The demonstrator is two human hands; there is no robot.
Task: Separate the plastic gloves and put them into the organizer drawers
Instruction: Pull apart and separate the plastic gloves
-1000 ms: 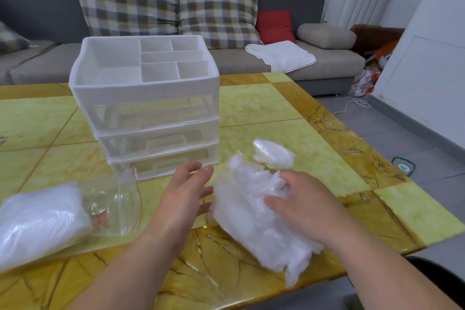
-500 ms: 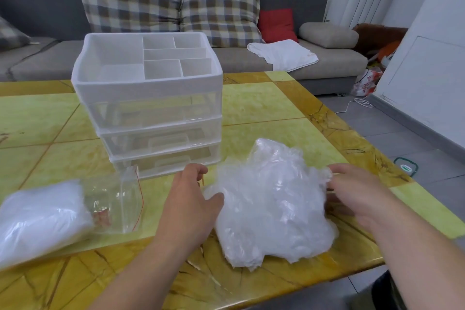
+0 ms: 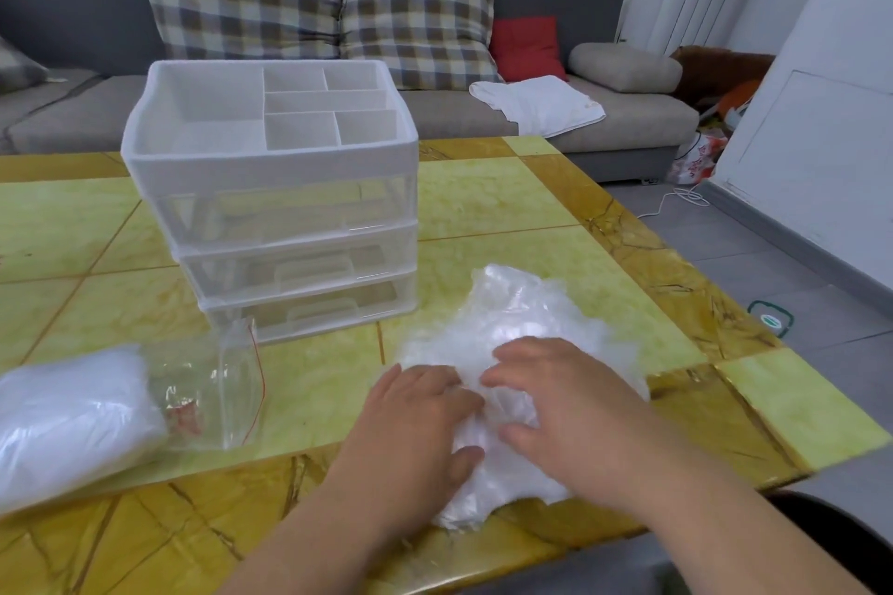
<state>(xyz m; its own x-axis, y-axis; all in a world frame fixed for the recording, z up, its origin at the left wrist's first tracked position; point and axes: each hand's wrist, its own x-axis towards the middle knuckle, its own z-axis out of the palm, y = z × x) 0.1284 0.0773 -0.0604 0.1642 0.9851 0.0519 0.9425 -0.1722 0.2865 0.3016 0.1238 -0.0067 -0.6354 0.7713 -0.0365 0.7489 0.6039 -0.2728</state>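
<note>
A loose heap of clear plastic gloves lies on the table's near right part. My left hand rests on the heap's left side, fingers bent onto the plastic. My right hand lies on top of the heap with fingers spread and bent, tips pressing into the plastic. Whether either hand pinches a glove is hidden. The white organizer stands behind, with a divided open top tray and three clear drawers, all closed.
A clear zip bag with a white packed bundle lies at the near left. The yellow-green table ends close on the right and near side. A grey sofa with checked cushions stands behind.
My right hand moved from the heap's right edge onto its top. My left hand slid further onto the heap. The heap has been pressed flatter.
</note>
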